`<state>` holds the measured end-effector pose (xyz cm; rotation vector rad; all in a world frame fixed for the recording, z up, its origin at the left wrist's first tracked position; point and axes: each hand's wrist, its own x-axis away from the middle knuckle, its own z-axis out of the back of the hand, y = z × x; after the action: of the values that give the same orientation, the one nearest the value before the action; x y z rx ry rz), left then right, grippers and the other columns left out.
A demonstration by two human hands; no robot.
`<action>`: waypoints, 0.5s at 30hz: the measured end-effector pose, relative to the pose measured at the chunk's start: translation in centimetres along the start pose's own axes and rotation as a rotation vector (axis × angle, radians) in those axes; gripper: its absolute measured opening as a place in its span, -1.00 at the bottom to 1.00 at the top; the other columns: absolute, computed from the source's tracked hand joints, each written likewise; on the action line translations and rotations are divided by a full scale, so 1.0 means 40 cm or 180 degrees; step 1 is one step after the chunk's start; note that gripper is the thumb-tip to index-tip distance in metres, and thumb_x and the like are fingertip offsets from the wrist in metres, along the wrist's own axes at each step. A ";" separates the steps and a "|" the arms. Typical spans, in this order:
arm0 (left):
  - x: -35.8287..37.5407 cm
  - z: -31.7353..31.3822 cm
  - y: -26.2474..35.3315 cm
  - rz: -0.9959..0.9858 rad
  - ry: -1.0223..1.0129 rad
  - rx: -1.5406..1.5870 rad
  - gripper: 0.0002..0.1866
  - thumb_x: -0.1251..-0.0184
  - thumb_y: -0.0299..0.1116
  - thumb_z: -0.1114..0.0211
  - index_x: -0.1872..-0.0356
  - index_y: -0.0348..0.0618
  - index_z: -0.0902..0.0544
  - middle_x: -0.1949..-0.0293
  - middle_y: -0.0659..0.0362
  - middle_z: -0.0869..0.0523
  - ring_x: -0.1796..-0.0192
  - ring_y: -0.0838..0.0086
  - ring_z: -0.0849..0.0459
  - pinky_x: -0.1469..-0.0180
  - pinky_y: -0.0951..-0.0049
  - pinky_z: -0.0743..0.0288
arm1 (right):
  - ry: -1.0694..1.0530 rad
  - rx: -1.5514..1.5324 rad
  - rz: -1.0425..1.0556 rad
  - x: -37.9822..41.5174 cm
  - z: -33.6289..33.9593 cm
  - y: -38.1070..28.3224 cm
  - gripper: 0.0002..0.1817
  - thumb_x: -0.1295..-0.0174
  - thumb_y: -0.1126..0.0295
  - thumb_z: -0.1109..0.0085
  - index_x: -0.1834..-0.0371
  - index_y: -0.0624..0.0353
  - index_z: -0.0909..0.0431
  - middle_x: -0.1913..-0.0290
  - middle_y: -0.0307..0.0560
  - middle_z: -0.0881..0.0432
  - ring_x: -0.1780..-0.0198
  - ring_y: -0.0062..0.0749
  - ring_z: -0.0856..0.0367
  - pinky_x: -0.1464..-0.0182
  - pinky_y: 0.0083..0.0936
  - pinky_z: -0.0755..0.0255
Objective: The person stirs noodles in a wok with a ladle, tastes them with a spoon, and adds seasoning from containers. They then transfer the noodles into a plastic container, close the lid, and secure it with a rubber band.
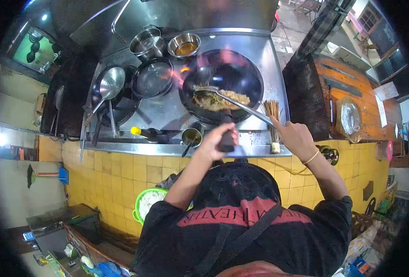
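Observation:
A large black wok [223, 71] sits on the stove with light brown food [210, 103], flecked with green, in its near half. My left hand [213, 143] is closed around the wok's dark handle [226, 147]. In my right hand [299, 139] is the long metal handle of a ladle [246, 110]. The ladle's bowl lies in the food at the left. Orange and pink flames [185, 70] show at the wok's left and far rim.
Left of the wok stand a smaller pan [152, 79], a pot [147, 42] and a metal bowl [184, 45] of brown liquid. A yellow-capped bottle [151, 135], a small cup [192, 137] and a stick brush [273, 111] line the front. A wooden table [347, 85] stands right; a green basin [140, 203] is low left.

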<state>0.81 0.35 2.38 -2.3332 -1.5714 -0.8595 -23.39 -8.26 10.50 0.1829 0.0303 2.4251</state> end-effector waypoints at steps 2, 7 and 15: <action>-0.092 0.147 0.009 -0.0304 0.0161 -0.0336 -0.86 -0.25 -0.38 -0.18 0.40 -0.21 -0.45 0.53 0.17 -0.50 0.51 0.47 -0.53 0.44 0.42 -0.50 | 0.0041 -0.0040 0.0003 0.019 0.006 -0.012 -0.57 -0.16 0.41 0.04 -0.16 0.03 -0.37 0.55 -0.03 -0.55 0.55 -0.19 -0.61 0.57 -0.31 -0.46; 0.093 -0.029 -0.149 0.0110 0.0254 -0.1026 -0.81 -0.30 -0.31 -0.13 0.42 -0.22 -0.48 0.53 0.16 -0.54 0.50 0.46 -0.55 0.38 0.46 -0.49 | 0.0121 -0.0274 -0.0267 0.037 -0.027 -0.059 -0.55 -0.18 0.47 0.08 -0.20 0.01 -0.33 0.45 0.01 -0.55 0.49 -0.16 -0.63 0.53 -0.30 -0.49; -0.071 0.122 -0.043 -0.0775 0.0479 -0.1498 -0.79 -0.28 -0.31 -0.14 0.51 -0.16 -0.48 0.61 0.20 -0.51 0.52 0.52 -0.50 0.42 0.47 -0.47 | -0.0259 -0.0274 -0.0892 0.005 -0.124 -0.023 -0.43 -0.17 0.47 0.08 -0.31 -0.16 -0.22 0.23 0.09 -0.49 0.37 -0.04 -0.60 0.39 -0.22 -0.52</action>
<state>0.25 1.13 -3.45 -2.3137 -1.7638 -1.5726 -23.64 -7.31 5.54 0.2223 -0.0800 2.1334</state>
